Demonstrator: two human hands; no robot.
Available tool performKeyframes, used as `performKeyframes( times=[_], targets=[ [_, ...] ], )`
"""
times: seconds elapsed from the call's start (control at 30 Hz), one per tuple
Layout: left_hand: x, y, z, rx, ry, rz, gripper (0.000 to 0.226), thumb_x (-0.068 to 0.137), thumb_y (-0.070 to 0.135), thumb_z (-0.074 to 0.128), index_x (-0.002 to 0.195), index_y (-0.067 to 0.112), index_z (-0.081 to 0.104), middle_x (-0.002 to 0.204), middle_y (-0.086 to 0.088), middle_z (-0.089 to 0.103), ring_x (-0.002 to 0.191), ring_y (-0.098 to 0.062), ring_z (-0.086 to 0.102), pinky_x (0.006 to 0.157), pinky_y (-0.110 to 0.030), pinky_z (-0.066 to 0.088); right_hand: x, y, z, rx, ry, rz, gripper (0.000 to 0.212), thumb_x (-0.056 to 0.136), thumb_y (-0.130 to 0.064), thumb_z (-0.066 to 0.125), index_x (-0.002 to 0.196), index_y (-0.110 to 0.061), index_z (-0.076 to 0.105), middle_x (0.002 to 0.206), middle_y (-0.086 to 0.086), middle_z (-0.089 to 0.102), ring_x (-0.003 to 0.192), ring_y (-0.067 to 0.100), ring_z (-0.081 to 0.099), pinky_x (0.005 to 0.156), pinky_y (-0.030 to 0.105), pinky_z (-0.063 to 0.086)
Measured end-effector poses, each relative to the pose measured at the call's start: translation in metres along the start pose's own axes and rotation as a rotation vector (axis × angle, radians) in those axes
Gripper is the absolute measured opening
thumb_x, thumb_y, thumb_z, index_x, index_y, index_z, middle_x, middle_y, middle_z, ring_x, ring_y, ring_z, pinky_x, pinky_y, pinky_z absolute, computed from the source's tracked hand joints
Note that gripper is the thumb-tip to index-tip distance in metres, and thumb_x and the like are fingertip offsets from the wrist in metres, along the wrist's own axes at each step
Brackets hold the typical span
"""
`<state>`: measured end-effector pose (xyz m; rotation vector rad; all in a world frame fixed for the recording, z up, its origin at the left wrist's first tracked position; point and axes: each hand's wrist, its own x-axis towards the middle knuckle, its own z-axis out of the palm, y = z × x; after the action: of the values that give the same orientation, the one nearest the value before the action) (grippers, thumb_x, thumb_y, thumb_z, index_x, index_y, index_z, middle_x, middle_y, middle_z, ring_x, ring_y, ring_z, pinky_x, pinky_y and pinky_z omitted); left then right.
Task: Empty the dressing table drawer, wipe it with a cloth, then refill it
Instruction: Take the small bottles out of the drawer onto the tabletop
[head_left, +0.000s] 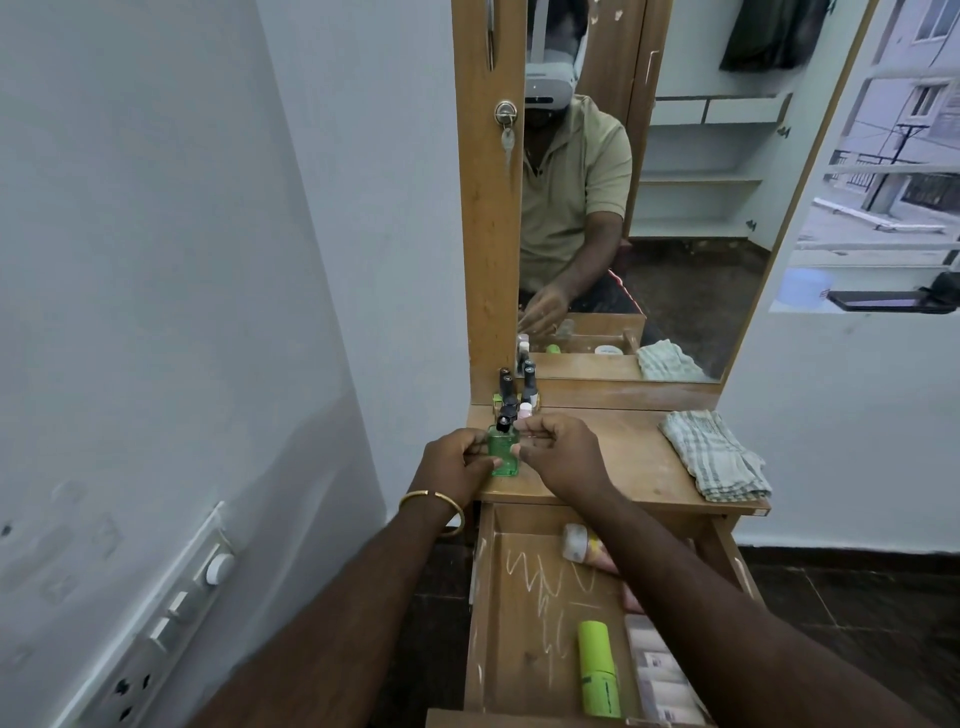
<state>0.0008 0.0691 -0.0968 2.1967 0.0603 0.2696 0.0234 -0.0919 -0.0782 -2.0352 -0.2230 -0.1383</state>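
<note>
The wooden drawer (485, 613) stands pulled open below the dressing table top (634, 467). Inside lie a lime green tube (597, 667), a pale pink-and-white tube (579, 543) and some flat sachets (662, 675), partly hidden by my right arm. On the top's left corner, my left hand (457, 462) grips a small green glass bottle (503, 454) with a black cap. My right hand (563, 454) touches the same bottle from the right, and something small and clear shows between its fingertips. Several dark-capped little bottles (511, 392) stand just behind. A folded checked cloth (714, 454) lies on the top's right side.
A tall mirror (649, 182) in a wooden frame rises behind the top, with a lock and key (505, 122) on its left panel. A white wall with a switch panel (171, 618) is close on the left. Dark floor lies on the right.
</note>
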Motion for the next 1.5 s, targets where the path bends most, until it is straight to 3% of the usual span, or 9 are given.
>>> performKeyframes(
  times=[0.17,0.3,0.43,0.57,0.73,0.9,1.13,1.33,1.5],
  targets=[
    [-0.005,0.003,0.0,-0.005,-0.011,-0.021,0.044,0.08,0.013,0.076,0.122,0.008,0.064,0.111,-0.006,0.07,0.093,-0.011,0.062,0.082,-0.016,0.047,-0.006,-0.001,-0.003,0.01,-0.018,0.018,0.035,0.078,-0.005,0.078,0.111,-0.013,0.07,0.097,-0.004,0.07,0.08,0.0,0.064,0.064,0.003,0.047],
    [-0.012,0.005,-0.003,-0.008,-0.023,-0.058,0.053,0.077,0.013,0.079,0.127,0.008,0.059,0.116,-0.006,0.067,0.096,-0.013,0.062,0.082,-0.018,0.047,-0.018,0.001,-0.014,0.027,-0.012,0.043,0.026,0.074,-0.003,0.08,0.095,-0.014,0.071,0.089,-0.002,0.071,0.08,0.013,0.069,0.07,0.017,0.056],
    [-0.024,0.01,-0.005,0.041,-0.016,-0.067,0.062,0.075,0.015,0.082,0.13,0.008,0.056,0.124,-0.007,0.065,0.104,-0.017,0.063,0.094,-0.028,0.05,-0.036,0.008,-0.028,-0.079,-0.024,0.077,0.027,0.07,-0.007,0.084,0.091,-0.016,0.07,0.088,-0.002,0.069,0.081,0.011,0.065,0.063,0.012,0.046],
    [-0.039,0.02,-0.004,0.083,-0.019,-0.084,0.07,0.071,0.023,0.084,0.133,0.01,0.054,0.131,-0.006,0.061,0.118,-0.02,0.058,0.102,-0.035,0.047,-0.064,0.021,-0.033,-0.28,-0.176,0.214,0.028,0.071,-0.015,0.085,0.093,-0.016,0.068,0.088,-0.003,0.066,0.078,0.009,0.061,0.059,0.018,0.045],
    [-0.065,0.03,0.004,0.082,-0.043,-0.074,0.071,0.072,0.027,0.083,0.134,0.013,0.052,0.133,-0.005,0.06,0.118,-0.021,0.058,0.101,-0.04,0.049,-0.104,0.036,-0.034,-0.664,-0.401,0.337,0.044,0.075,-0.027,0.082,0.111,-0.009,0.064,0.112,0.006,0.065,0.1,0.019,0.062,0.08,0.026,0.048],
    [-0.086,0.036,0.008,0.089,-0.069,-0.072,0.068,0.072,0.028,0.083,0.132,0.017,0.053,0.131,-0.004,0.06,0.113,-0.023,0.06,0.096,-0.042,0.052,-0.132,0.049,-0.028,-0.685,-0.393,0.458,0.055,0.072,-0.027,0.084,0.12,-0.015,0.06,0.118,0.004,0.064,0.11,0.023,0.061,0.092,0.036,0.052],
    [-0.099,0.035,0.013,0.12,-0.107,-0.075,0.06,0.072,0.029,0.083,0.125,0.018,0.057,0.123,-0.001,0.064,0.108,-0.019,0.061,0.095,-0.04,0.052,-0.141,0.053,-0.017,-0.719,-0.506,0.557,0.065,0.068,-0.035,0.086,0.123,-0.013,0.058,0.122,0.005,0.062,0.112,0.025,0.06,0.096,0.038,0.05],
    [-0.092,0.034,0.011,0.109,-0.085,-0.092,0.058,0.075,0.032,0.08,0.126,0.018,0.056,0.122,0.001,0.063,0.106,-0.019,0.06,0.094,-0.037,0.052,-0.134,0.056,-0.017,-0.721,-0.469,0.496,0.071,0.073,-0.03,0.084,0.132,-0.009,0.05,0.132,0.008,0.057,0.12,0.026,0.057,0.097,0.037,0.05],
    [-0.073,0.031,0.007,0.084,-0.009,-0.078,0.043,0.081,0.019,0.071,0.122,0.016,0.058,0.122,-0.003,0.064,0.109,-0.019,0.06,0.096,-0.037,0.051,-0.108,0.042,-0.032,-0.569,-0.383,0.33,0.066,0.072,-0.025,0.083,0.128,-0.012,0.05,0.125,0.007,0.059,0.111,0.022,0.058,0.083,0.03,0.049]
  ],
)
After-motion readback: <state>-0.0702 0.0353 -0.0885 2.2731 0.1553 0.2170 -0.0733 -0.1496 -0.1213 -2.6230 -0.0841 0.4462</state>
